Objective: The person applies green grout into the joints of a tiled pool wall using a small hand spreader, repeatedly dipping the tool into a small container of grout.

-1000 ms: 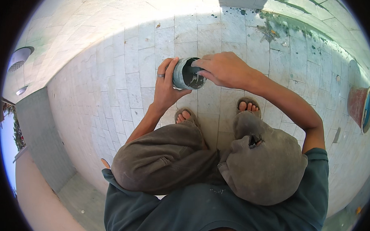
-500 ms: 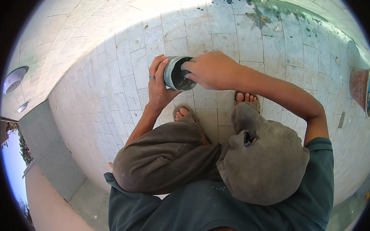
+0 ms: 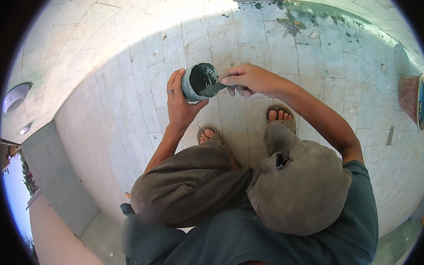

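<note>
My left hand (image 3: 179, 97) is wrapped round the left side of a round can (image 3: 189, 87), thumb underneath and fingers along its wall. The can is tilted so that its mouth faces me. Dark green stuff coats the inside, and pale smears run along the rim. Between the thumb and fingers of my right hand (image 3: 248, 80) is a short, flat green-grey tool (image 3: 214, 89), its far end reaching into the mouth at the lower right. A coating hides what kind of tool it is.
Pale tiles (image 3: 252, 54) cover the floor, with dark green splashes (image 3: 314, 19) at the far right. A reddish tub (image 3: 408, 99) stands at the right. My sandalled feet and bent knees are just below the can. A bowl-like white thing (image 3: 18, 97) is at the left.
My right hand has drawn back to the right out of the can's mouth, bringing the flat tool into sight. The can has tipped further, showing more of its inside.
</note>
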### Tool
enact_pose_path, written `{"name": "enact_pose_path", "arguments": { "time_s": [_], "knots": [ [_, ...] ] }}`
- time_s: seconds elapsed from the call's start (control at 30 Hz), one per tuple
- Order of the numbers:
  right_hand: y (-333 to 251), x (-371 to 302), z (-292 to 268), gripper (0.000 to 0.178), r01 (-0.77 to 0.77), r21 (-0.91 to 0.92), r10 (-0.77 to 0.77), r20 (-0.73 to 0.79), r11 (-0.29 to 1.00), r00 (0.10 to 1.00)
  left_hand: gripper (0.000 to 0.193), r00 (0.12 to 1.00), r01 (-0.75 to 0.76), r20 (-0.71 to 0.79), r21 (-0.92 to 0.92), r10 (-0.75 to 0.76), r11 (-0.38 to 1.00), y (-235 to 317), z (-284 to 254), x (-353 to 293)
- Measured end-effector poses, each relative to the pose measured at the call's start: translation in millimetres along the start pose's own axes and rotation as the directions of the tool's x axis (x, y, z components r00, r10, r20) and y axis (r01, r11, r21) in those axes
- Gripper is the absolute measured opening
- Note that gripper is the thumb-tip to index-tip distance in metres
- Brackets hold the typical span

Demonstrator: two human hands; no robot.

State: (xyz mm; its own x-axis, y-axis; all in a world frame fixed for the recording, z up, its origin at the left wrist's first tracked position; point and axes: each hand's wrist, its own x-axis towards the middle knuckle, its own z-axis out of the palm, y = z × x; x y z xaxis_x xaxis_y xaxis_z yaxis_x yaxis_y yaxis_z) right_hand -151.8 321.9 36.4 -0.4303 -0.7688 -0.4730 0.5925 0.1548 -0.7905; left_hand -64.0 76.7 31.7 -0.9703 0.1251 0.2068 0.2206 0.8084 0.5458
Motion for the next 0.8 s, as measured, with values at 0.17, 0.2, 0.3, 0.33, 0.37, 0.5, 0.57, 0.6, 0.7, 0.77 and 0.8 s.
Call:
{"name": "enact_pose_path", "arguments": {
  "time_s": [0.17, 0.2, 0.3, 0.33, 0.37, 0.5, 0.57, 0.6, 0.7, 0.77, 0.8],
  "knots": [
    [19.4, -11.7, -23.7, 0.027, 0.168, 0.501, -0.113, -0.139, 0.849, 0.984, 0.098, 0.995, 0.102, 0.015, -0.024, -0.101, 0.995, -5.3, 0.0, -1.6],
    [22.1, -15.5, -29.9, 0.028, 0.236, 0.548, -0.155, -0.191, 0.802, 0.969, 0.098, 0.993, 0.119, 0.027, -0.044, -0.117, 0.992, -5.8, 2.7, -1.8],
    [17.7, -15.1, -53.5, 0.030, 0.456, 0.582, -0.247, -0.403, 0.673, 0.881, 0.098, 0.992, 0.123, 0.029, -0.068, -0.121, 0.990, -3.3, -0.2, -4.8],
    [17.8, -11.7, -61.4, 0.031, 0.523, 0.569, -0.264, -0.477, 0.634, 0.838, 0.098, 0.989, 0.145, 0.039, -0.101, -0.142, 0.984, -4.1, 1.3, -8.6],
    [15.5, -7.6, -72.7, 0.031, 0.598, 0.467, -0.294, -0.572, 0.651, 0.766, 0.098, 0.987, 0.161, 0.051, -0.126, -0.156, 0.979, -4.1, 0.1, -8.1],
    [6.8, 33.8, -120.3, 0.026, 0.674, -0.248, -0.546, -0.792, 0.696, 0.273, 0.099, 0.974, 0.225, 0.072, -0.142, -0.216, 0.964, -2.5, -6.7, -14.0],
    [11.7, 45.9, -152.5, 0.026, 0.436, -0.660, -0.717, -0.695, 0.612, -0.045, 0.099, 0.977, 0.209, 0.065, -0.163, -0.201, 0.964, -0.4, -1.2, -10.4],
    [12.6, 50.2, -161.9, 0.027, 0.351, -0.714, -0.738, -0.669, 0.605, -0.088, 0.100, 0.978, 0.208, 0.062, -0.163, -0.200, 0.964, 0.3, -1.7, -10.2],
    [11.9, 66.9, -177.5, 0.029, 0.107, -0.832, -0.808, -0.554, 0.544, -0.198, 0.100, 0.978, 0.210, 0.042, -0.169, -0.206, 0.963, -2.0, -5.8, -15.9],
    [13.7, 78.4, -187.1, 0.030, -0.044, -0.881, -0.855, -0.443, 0.470, -0.271, 0.101, 0.979, 0.203, 0.032, -0.158, -0.201, 0.966, -3.8, -6.5, -16.7],
    [15.4, 84.2, -189.9, 0.030, -0.081, -0.897, -0.870, -0.394, 0.434, -0.296, 0.101, 0.979, 0.205, 0.031, -0.156, -0.203, 0.966, -6.2, -5.3, -18.9]
  ]
}}
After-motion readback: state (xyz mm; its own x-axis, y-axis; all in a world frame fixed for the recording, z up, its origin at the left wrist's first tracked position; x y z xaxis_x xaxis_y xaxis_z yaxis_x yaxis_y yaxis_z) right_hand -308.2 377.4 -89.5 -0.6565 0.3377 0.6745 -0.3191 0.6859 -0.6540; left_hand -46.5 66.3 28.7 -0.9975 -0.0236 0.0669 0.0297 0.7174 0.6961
